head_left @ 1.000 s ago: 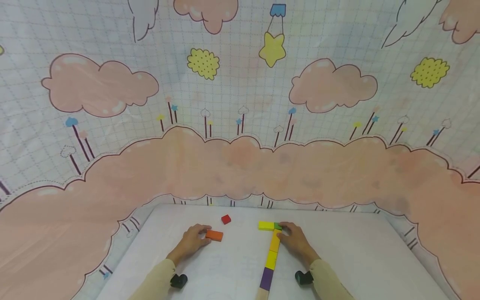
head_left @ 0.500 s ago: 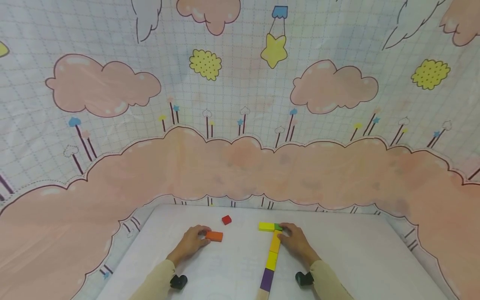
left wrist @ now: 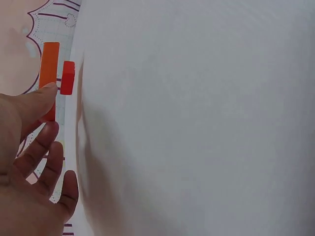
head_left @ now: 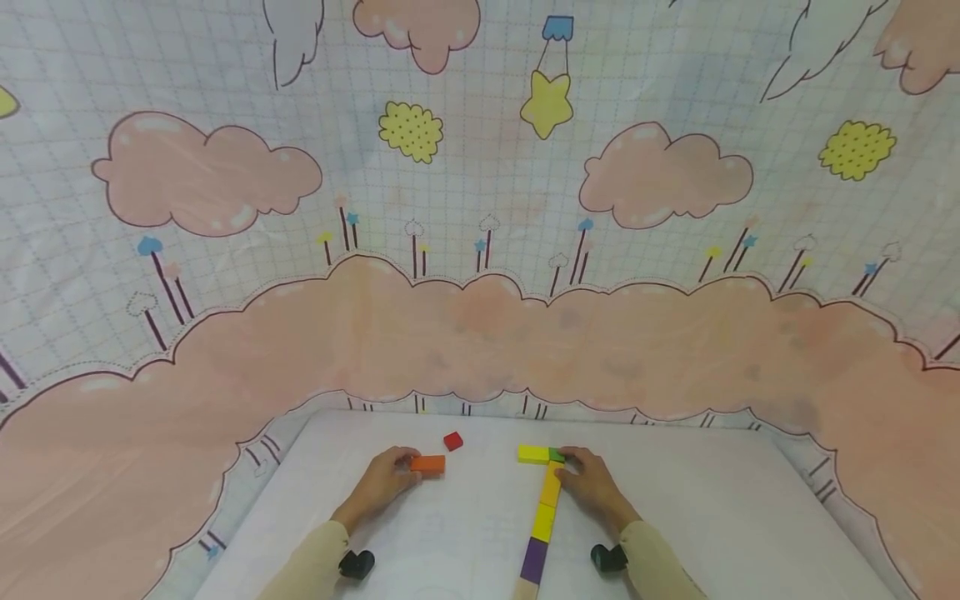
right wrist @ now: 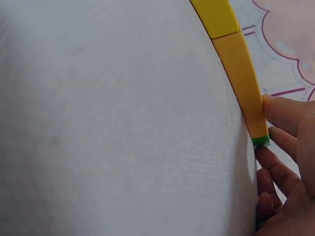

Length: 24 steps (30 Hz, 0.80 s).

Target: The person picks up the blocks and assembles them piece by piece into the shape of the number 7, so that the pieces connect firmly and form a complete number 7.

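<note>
My left hand (head_left: 381,481) pinches one end of an orange rectangular block (head_left: 428,465) between thumb and fingers, as the left wrist view also shows. Just beyond it lies a small red block (head_left: 453,441). On the right, my right hand (head_left: 595,483) has its fingertips at a small green block (head_left: 556,455); its thumb (right wrist: 278,110) lies against the side of the adjoining amber block (head_left: 551,484). A yellow block (head_left: 533,454) extends left from the green one. From the amber block, a row runs toward me: yellow block (head_left: 543,522), purple block (head_left: 534,559), wooden-coloured block (head_left: 525,590).
The blocks lie on a white tabletop (head_left: 472,533). A cloth printed with clouds and stars (head_left: 480,333) hangs behind and around it. Dark wrist-worn devices (head_left: 357,564) sit at both sleeves, low over the table.
My left hand has shifted the orange block slightly away from me and turned it straighter across the view. The right hand and the row of blocks hold their places.
</note>
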Each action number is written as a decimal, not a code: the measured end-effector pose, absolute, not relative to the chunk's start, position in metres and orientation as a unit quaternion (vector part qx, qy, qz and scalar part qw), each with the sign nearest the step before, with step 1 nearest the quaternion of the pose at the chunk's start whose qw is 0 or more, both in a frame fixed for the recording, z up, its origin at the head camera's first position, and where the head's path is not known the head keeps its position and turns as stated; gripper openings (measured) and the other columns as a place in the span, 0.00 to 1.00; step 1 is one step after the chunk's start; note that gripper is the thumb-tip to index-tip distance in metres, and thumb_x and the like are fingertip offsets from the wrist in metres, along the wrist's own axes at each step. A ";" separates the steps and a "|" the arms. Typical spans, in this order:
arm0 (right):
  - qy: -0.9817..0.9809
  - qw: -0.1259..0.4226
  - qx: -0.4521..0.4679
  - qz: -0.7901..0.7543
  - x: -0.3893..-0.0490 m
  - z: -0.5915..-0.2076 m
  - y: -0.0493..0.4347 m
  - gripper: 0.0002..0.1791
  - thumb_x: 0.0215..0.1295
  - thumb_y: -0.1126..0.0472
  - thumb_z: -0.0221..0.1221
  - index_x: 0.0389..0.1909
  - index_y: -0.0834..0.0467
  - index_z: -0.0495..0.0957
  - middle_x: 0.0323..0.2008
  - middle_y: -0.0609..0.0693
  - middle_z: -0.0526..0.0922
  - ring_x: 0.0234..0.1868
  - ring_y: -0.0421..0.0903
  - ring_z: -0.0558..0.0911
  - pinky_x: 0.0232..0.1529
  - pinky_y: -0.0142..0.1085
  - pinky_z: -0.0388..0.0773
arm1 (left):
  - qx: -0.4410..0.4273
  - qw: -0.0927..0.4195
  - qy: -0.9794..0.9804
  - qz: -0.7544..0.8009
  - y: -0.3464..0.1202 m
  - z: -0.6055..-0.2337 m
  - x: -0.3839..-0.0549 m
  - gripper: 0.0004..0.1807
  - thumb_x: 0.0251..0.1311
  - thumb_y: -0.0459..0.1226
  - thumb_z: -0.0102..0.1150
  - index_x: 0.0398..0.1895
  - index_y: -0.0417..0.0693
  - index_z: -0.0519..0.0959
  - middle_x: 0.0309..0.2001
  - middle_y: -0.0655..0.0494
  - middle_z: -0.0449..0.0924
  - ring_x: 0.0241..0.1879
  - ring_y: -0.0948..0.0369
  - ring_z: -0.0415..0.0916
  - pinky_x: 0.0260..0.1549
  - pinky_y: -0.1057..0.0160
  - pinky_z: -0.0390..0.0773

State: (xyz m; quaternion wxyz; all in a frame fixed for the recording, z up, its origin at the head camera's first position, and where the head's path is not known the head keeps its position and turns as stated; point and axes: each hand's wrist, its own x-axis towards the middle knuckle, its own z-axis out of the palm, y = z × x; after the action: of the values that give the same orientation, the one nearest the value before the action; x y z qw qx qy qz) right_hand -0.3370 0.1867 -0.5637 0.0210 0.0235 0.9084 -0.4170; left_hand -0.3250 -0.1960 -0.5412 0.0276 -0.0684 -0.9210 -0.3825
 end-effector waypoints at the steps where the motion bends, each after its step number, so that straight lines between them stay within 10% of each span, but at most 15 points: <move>1: 0.908 0.021 0.024 -0.417 -0.337 -0.564 0.187 0.23 0.66 0.56 0.62 0.62 0.51 0.74 0.68 0.59 0.69 0.71 0.61 0.64 0.71 0.61 0.57 | -0.065 0.026 -0.919 -0.387 -0.195 -0.541 -0.325 0.19 0.57 0.35 0.68 0.52 0.48 0.80 0.49 0.50 0.80 0.51 0.52 0.74 0.59 0.45 0.73; 24: 0.910 0.013 0.010 -0.414 -0.338 -0.566 0.188 0.23 0.65 0.56 0.62 0.61 0.52 0.75 0.67 0.58 0.71 0.70 0.60 0.66 0.71 0.60 0.57 | -0.102 0.020 -0.910 -0.402 -0.166 -0.531 -0.334 0.20 0.60 0.36 0.66 0.56 0.50 0.78 0.51 0.53 0.80 0.53 0.53 0.75 0.56 0.49 0.77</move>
State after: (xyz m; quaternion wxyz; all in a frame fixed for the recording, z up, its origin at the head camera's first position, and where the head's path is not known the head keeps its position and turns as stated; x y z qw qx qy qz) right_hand -0.3382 0.1879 -0.5665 0.0130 0.0103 0.9102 -0.4138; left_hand -0.3336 -0.1658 -0.5308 0.0200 -0.1016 -0.9099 -0.4018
